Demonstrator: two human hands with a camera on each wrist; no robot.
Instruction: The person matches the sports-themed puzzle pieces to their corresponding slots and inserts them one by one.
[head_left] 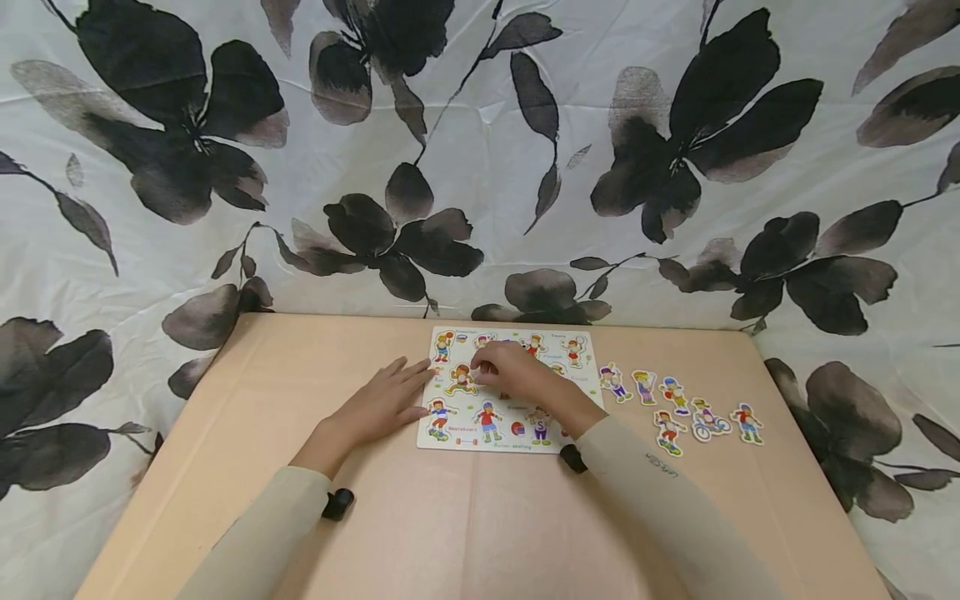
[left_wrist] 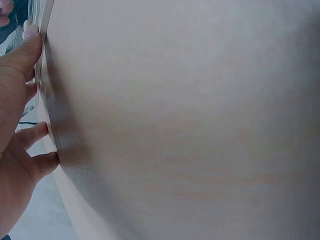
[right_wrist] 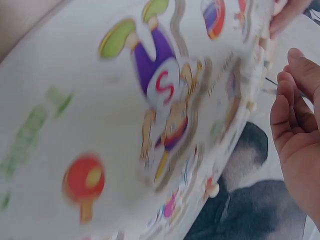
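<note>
A white puzzle board, printed with words and bearing colourful child figures, lies flat at the far middle. Six loose figure pieces lie scattered to its right.

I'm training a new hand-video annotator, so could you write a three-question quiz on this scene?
1. How many loose figure pieces lie to the right of the board?
2. True or false: the person's left hand touches the board's left edge.
3. In the right wrist view, what is the main colour of the printed paddle?
A) green
B) red
C) blue

Key: 1. Six. 2. True. 3. B.
</note>
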